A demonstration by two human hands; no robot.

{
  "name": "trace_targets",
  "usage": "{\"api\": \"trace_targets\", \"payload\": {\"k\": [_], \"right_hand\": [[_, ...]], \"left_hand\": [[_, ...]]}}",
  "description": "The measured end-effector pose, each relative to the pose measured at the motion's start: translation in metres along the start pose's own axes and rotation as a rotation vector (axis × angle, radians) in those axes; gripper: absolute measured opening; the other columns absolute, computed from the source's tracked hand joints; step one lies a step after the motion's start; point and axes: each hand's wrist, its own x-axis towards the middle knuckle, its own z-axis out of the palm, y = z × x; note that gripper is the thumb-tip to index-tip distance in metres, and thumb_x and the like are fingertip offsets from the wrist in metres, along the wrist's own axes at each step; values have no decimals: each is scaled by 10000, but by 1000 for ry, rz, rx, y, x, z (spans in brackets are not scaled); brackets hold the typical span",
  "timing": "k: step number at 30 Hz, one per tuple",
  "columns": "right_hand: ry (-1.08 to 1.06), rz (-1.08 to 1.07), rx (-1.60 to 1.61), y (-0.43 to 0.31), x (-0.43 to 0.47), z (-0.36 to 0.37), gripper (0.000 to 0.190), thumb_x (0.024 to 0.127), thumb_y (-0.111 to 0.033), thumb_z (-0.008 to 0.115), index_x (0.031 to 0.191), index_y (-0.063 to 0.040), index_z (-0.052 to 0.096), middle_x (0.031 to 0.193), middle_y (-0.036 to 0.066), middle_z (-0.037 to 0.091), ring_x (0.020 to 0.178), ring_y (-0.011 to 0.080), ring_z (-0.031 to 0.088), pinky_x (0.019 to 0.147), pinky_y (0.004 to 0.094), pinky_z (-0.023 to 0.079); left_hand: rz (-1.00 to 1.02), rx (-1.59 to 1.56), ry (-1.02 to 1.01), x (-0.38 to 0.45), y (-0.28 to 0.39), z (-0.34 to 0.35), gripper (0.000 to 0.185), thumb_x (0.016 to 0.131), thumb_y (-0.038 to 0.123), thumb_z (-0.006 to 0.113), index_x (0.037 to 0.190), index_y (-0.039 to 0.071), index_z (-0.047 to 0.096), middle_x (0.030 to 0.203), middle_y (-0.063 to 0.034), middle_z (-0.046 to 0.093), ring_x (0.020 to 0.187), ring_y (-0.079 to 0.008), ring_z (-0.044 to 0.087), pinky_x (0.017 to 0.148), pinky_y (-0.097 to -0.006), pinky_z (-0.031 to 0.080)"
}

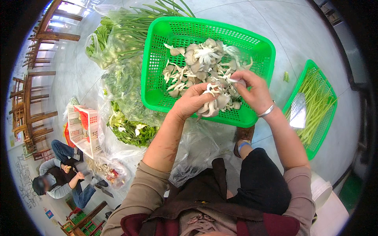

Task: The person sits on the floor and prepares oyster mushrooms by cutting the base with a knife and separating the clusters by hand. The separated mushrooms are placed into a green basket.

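Observation:
My left hand (pixel 196 98) grips a cluster of oyster mushrooms (pixel 211 108) over the near side of a green plastic basket (pixel 206 22). Just right of it, my right hand (pixel 252 88) pinches a pale piece of mushroom (pixel 237 80) between thumb and fingers. A silver bracelet circles that wrist. Loose oyster mushrooms (pixel 203 56), some torn into strips, lie across the basket's floor below both hands. The basket's lower edge is partly hidden by my left hand and the cluster.
Left of the basket lie bagged greens (pixel 124 79), long green stalks (pixel 133 32) and leafy vegetables (pixel 130 126). A cleaver (pixel 297 110) rests on green stems (pixel 314 103) in a second green basket (pixel 330 126) at right. Another person (pixel 60 174) sits at far left near a white crate (pixel 94 129).

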Motion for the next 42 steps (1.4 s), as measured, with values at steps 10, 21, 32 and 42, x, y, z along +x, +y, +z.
{"api": "trace_targets", "payload": {"k": [10,21,32,42], "right_hand": [[-16,-207,-62,-3,-3,3,187,750,27,601,930,-23,605,887,99,575,785,229,554,704,306,444],[-215,-161,-21,-1,-2,8,209,770,-4,574,964,-68,619,874,119,566,829,305,575,748,361,468],[-25,-378,-220,-17,4,16,208,738,-98,656,944,-120,642,856,84,609,854,294,582,740,370,473],[-226,-366,-356,-29,0,21,243,720,-127,630,954,-187,661,681,46,569,662,242,601,567,351,490]], "left_hand": [[74,18,84,-3,-4,-5,273,811,104,610,1079,52,592,934,0,616,842,-81,573,720,-238,466],[140,189,-57,-4,-2,0,258,849,102,594,1100,46,580,1020,-6,601,935,-83,541,807,-240,441],[75,50,12,-4,-7,1,291,840,111,605,1126,68,574,975,9,601,852,-75,553,741,-238,460],[119,492,-165,-5,-10,-5,273,843,126,602,1095,24,621,893,-6,645,806,-59,541,715,-240,464]]}}
